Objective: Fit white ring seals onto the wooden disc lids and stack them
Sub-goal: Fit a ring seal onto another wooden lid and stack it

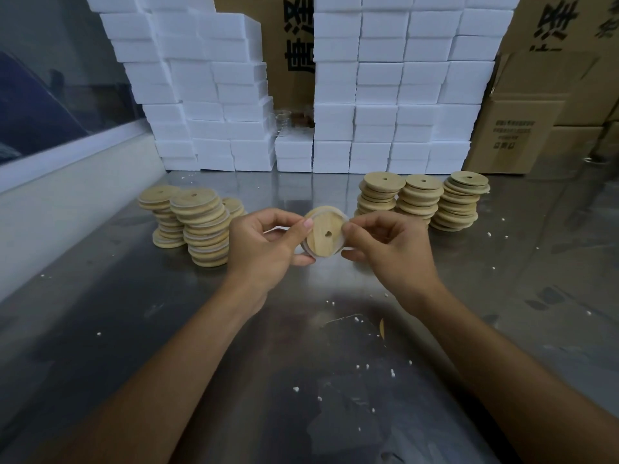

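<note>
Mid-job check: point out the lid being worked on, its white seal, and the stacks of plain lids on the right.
held wooden lid (323,237), head view, on its flat wooden face.
white ring seal (341,244), head view, on the ring's right edge.
plain lid stacks (418,199), head view, on the middle stack's side.

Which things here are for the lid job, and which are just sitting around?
For the job:
- wooden lid with white ring, held by left hand and right hand
- lid stacks left and right

Just sitting around:
- white foam boxes
- cardboard cartons
- foam crumbs
</note>
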A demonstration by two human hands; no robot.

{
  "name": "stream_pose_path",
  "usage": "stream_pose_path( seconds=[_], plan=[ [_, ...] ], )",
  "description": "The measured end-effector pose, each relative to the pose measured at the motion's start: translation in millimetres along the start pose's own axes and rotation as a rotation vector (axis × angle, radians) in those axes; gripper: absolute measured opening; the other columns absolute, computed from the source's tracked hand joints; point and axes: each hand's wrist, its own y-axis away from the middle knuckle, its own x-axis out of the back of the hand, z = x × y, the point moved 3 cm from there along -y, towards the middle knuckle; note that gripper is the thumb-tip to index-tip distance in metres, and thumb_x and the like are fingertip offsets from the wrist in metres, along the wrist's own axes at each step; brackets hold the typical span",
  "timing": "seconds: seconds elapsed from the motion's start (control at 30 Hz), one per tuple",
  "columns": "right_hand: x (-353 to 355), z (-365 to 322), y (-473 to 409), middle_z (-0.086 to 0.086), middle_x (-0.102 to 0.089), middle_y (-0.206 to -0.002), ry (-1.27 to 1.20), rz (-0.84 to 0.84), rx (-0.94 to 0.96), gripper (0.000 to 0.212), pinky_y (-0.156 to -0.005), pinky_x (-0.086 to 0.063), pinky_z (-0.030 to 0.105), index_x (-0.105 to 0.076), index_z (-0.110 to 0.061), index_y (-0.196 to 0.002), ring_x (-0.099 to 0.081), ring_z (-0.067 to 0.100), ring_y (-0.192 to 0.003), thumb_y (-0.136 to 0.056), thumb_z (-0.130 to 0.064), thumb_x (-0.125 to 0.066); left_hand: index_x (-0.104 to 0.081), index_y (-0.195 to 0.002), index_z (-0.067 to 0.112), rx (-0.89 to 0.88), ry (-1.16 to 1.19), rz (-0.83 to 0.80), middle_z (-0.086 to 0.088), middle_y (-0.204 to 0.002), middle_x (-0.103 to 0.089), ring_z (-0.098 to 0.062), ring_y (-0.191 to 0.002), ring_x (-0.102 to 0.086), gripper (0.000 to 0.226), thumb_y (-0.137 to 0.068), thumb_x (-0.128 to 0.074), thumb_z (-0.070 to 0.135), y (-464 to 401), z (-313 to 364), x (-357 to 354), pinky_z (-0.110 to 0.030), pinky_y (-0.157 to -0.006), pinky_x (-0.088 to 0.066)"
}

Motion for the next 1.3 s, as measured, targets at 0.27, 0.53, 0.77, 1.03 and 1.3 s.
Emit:
stream_pose_path(
  seconds=[0.27, 0.53, 0.77, 1.03, 1.3],
  plan=[
    [2.2, -1.2, -0.5, 0.013, -0.073, -0.070, -0.121, 0.026, -0.118, 0.019, -0.063, -0.059, 0.026, -0.070, -0.004, -0.067, -0.074, 0.026, -0.071, -0.085, 0.003, -0.067, -0.068, -0.071, 0.007, 0.015, 0.027, -0.016, -0.005, -0.070, -0.072, -0.025, -0.071, -0.072, 0.014, -0.083, -0.072, 0.001, -0.8, -0.8, 1.0, -0.039, -0.056, -0.061],
    [3.0, -2.4, 0.3, 0.012, -0.072, -0.068, -0.129, 0.022, -0.175, 0.026, -0.063, -0.059, 0.027, -0.067, -0.005, -0.062, -0.074, 0.026, -0.071, -0.085, 0.005, -0.064, -0.070, -0.072, 0.007, 0.042, 0.045, -0.015, -0.006, -0.072, -0.072, -0.023, -0.073, -0.073, 0.012, -0.082, -0.073, 0.002, 0.3, -0.5, 0.1, -0.036, -0.056, -0.060],
    [-2.0, -2.3, 4.9, 0.012, -0.075, -0.074, -0.114, -0.010, -0.134, 0.013, -0.063, -0.059, 0.026, -0.071, -0.008, -0.077, -0.075, 0.025, -0.073, -0.089, -0.005, -0.069, -0.067, -0.068, 0.006, 0.096, 0.128, 0.033, -0.009, -0.075, -0.068, -0.027, -0.075, -0.071, 0.015, -0.082, -0.073, 0.003, -1.0, -1.3, 1.1, -0.041, -0.059, -0.060],
    [-2.3, -1.2, 5.8, 0.011, -0.074, -0.070, -0.043, 0.037, -0.088, 0.013, -0.059, -0.057, 0.023, -0.070, -0.007, -0.076, -0.074, 0.022, -0.068, -0.089, -0.004, -0.069, -0.068, -0.064, 0.015, 0.083, 0.098, -0.012, -0.001, -0.073, -0.069, -0.026, -0.078, -0.072, 0.022, -0.082, -0.074, 0.004, -0.2, -2.3, 1.3, -0.042, -0.061, -0.060],
    [-0.8, -4.5, 6.3, 0.010, -0.075, -0.073, 0.192, 0.068, 0.025, 0.011, -0.065, -0.057, 0.045, -0.073, -0.009, -0.073, -0.072, 0.033, -0.072, -0.084, -0.006, -0.073, -0.068, -0.067, 0.023, 0.016, -0.040, -0.061, 0.000, -0.077, -0.069, -0.019, -0.073, -0.070, 0.026, -0.079, -0.074, 0.000, -0.4, -1.0, 2.4, -0.038, -0.059, -0.060]
  ],
)
